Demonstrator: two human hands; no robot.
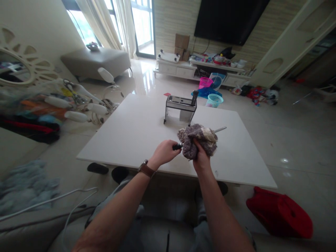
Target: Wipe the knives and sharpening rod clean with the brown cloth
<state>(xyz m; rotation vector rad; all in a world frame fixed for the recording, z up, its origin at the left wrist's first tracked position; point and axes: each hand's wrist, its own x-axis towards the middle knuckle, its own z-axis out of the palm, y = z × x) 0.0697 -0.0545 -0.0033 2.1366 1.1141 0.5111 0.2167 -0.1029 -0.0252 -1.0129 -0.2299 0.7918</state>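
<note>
My left hand [166, 151], with a watch on its wrist, is closed around the black handle [177, 146] of a narrow steel tool. A bunched grey-brown and cream cloth [199, 138] wraps the tool's middle, and my right hand [201, 157] grips this cloth from below. Out of the cloth's right side pokes the tool's thin silver end [220, 129]; whether it is a knife or a sharpening steel I cannot tell. Just beyond the cloth, a clear-sided knife block [176, 113] with a dark top stands on the white table [131, 133]. One black-handled knife [194, 98] is upright in its right end.
Past the table's far edge stand a pink basket [205, 82] and a light-blue basket [214, 100] on the floor. A low TV cabinet [173, 70] runs along the wall. White lamp arms [97, 108] reach near the table's left side. A red item [279, 213] lies at the lower right.
</note>
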